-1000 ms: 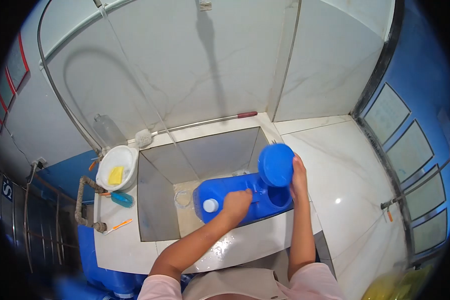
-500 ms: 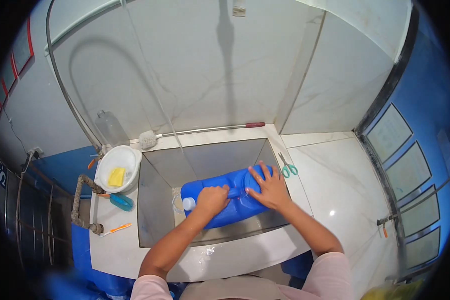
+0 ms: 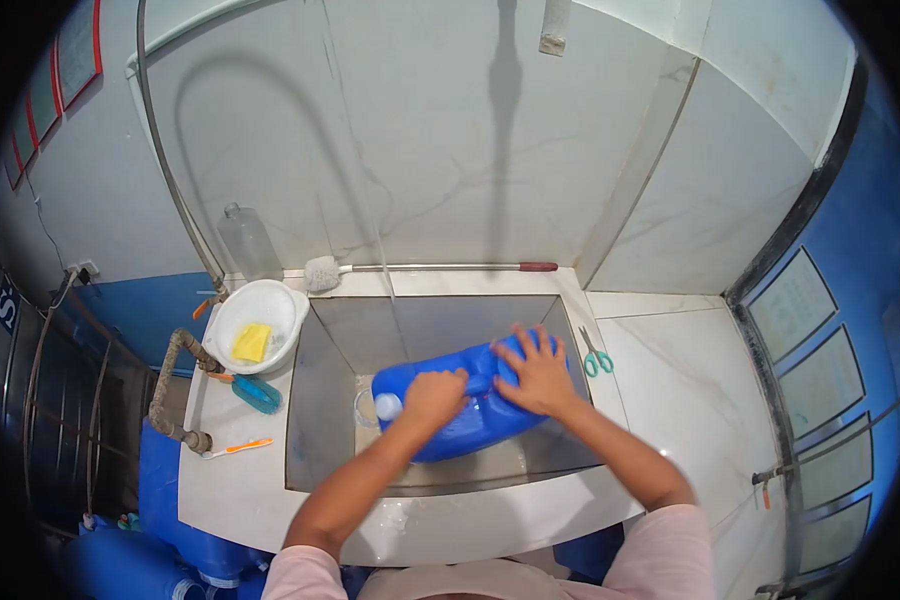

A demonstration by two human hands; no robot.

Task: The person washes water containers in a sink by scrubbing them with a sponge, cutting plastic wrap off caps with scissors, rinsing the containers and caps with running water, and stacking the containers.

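Note:
A blue plastic jerrycan (image 3: 398, 380) lies on its side across the sink (image 3: 320, 440), with its white cap (image 3: 388, 406) at the left end. My left hand (image 3: 436, 400) is closed around the handle of the jerrycan. Fingers spread, my right hand (image 3: 536, 376) lies flat on the jerrycan's right end. A thin stream of water falls into the sink behind the jerrycan. Below the cap end, a clear round object (image 3: 365, 408) rests on the sink floor, partly hidden.
On the left ledge are a white basin (image 3: 283, 350) with a yellow sponge (image 3: 252, 342), a teal brush (image 3: 257, 395) and an orange toothbrush (image 3: 240, 448). A long-handled brush (image 3: 440, 267) lies along the back. Scissors (image 3: 596, 358) rest at right. A clear bottle (image 3: 250, 243) stands behind the basin.
The head view has shifted, so the sink and the things around it appear farther right and mostly lower. Both hands keep their places on the jerrycan, which looks slightly more tilted.

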